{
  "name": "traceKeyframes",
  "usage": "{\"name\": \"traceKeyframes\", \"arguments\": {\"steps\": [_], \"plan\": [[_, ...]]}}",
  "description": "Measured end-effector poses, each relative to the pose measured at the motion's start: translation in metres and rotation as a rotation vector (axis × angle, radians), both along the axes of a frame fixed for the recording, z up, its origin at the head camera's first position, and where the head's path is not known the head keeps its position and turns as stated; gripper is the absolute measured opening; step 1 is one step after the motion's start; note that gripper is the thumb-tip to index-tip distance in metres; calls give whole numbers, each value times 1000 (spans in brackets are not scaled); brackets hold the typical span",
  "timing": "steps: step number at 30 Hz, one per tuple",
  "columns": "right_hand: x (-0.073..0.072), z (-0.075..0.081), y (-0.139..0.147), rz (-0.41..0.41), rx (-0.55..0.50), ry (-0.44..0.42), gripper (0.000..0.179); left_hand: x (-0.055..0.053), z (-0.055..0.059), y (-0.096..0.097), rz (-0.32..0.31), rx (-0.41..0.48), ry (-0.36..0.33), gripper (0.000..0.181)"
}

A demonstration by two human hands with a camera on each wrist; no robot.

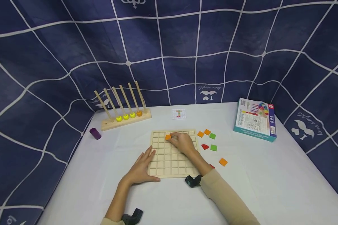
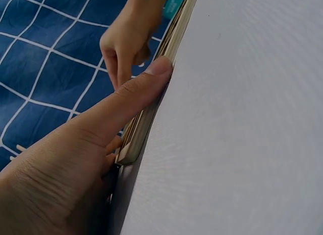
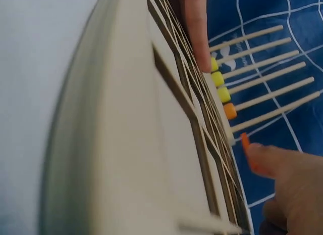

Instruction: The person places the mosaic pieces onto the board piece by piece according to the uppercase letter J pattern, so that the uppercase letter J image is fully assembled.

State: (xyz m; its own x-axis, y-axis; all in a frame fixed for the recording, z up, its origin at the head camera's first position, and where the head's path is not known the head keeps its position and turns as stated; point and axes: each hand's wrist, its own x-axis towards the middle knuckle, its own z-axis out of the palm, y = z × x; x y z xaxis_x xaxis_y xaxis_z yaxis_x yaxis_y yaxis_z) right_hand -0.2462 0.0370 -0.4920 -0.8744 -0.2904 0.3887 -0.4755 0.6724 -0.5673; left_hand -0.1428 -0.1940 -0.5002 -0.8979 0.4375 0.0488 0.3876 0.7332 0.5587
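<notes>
A pale wooden board (image 1: 169, 176) with a grid of square cells lies on the white table. Between thumb and fingers my right hand (image 1: 183, 143) pinches an orange square tile (image 1: 168, 137) over the upper left cells. In the right wrist view the tile (image 3: 245, 142) stands on edge at the fingertips; whether it touches the board I cannot tell. My left hand (image 1: 140, 168) rests at the board's left side with fingers spread, and its thumb (image 2: 136, 88) lies along the near edge. Right of the board are orange tiles (image 1: 223, 162), green tiles (image 1: 213, 147) and a red quarter-round piece (image 1: 205, 147).
Another red piece (image 1: 212, 166) is partly hidden by the right forearm. Behind the board lies a small pattern card (image 1: 179, 114). A wooden peg stand (image 1: 126, 122) with beads and a purple cylinder (image 1: 95, 133) are at left; a printed box (image 1: 254, 120) sits at right.
</notes>
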Motion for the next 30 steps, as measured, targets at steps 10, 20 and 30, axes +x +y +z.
{"name": "traceKeyframes", "arguments": {"steps": [10,20,30], "plan": [[1,-4,-5,4,103,-18,26,0,-1,0,13,-13,-9,126],[6,-5,6,-17,5,-76,36,1,-2,1,6,-4,-11,124],[13,11,68,-127,-50,-8,35,-1,-1,1,22,-9,2,127]]}}
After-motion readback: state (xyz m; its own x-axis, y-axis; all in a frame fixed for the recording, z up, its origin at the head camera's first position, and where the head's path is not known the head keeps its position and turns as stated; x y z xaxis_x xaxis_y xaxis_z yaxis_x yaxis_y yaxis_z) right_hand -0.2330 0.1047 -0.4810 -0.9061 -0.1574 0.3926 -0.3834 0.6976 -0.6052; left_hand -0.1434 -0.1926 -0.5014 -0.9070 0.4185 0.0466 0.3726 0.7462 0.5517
